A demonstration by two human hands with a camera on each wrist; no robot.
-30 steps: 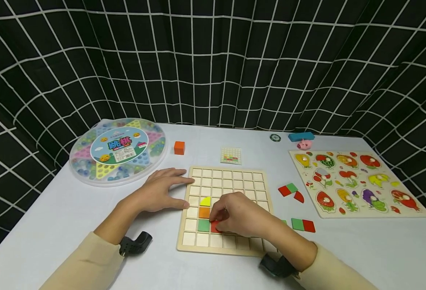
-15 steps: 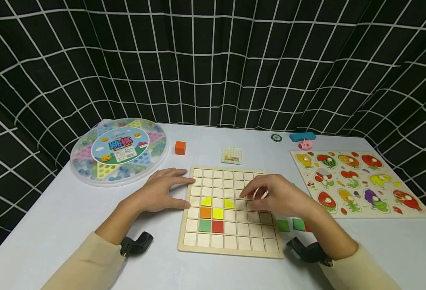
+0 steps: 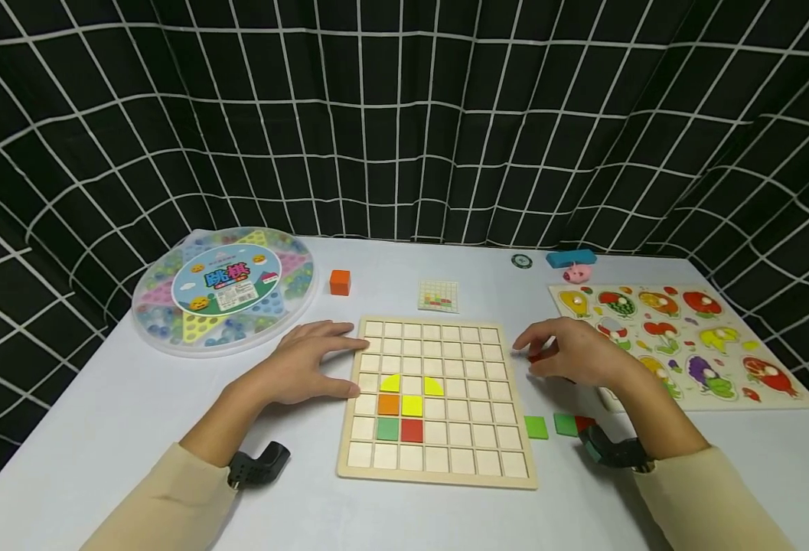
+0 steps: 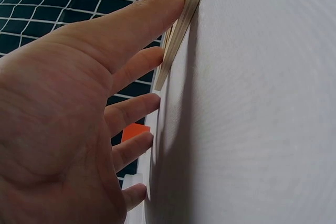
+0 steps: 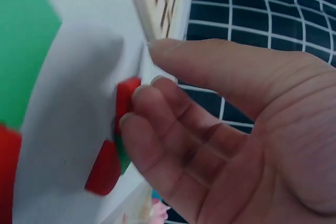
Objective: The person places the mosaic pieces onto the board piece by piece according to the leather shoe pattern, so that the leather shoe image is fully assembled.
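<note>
My left hand point(image 3: 308, 363) rests by the left side of the wooden grid board point(image 3: 476, 436), thumb and index fingertip at its edge, fingers spread. Set into the board are two yellow rounded pieces point(image 3: 433, 386), an orange square point(image 3: 388, 404), a yellow square point(image 3: 412, 405), a green square point(image 3: 387, 429) and a red square point(image 3: 412, 430). Just right of the board, my right hand point(image 3: 579, 352) hovers with fingers bent and thumb apart. In the right wrist view its fingertips are right at a red square tile point(image 5: 125, 95), beside a green tile point(image 5: 123, 156) and a red quarter-round tile point(image 5: 103, 169).
A green tile point(image 3: 536, 427) and a green-and-red pair lie below the right hand. A fruit puzzle board point(image 3: 714, 383) lies far right. Behind stand a pattern card point(image 3: 438, 296), orange cube point(image 3: 340, 282), marble game box point(image 3: 287, 325), pink pig point(image 3: 576, 274), blue block point(image 3: 571, 259) and chip point(image 3: 522, 261).
My right hand has let go of the red square on the board and moved right, past the board's edge, to the loose tiles. The left hand stays in place.
</note>
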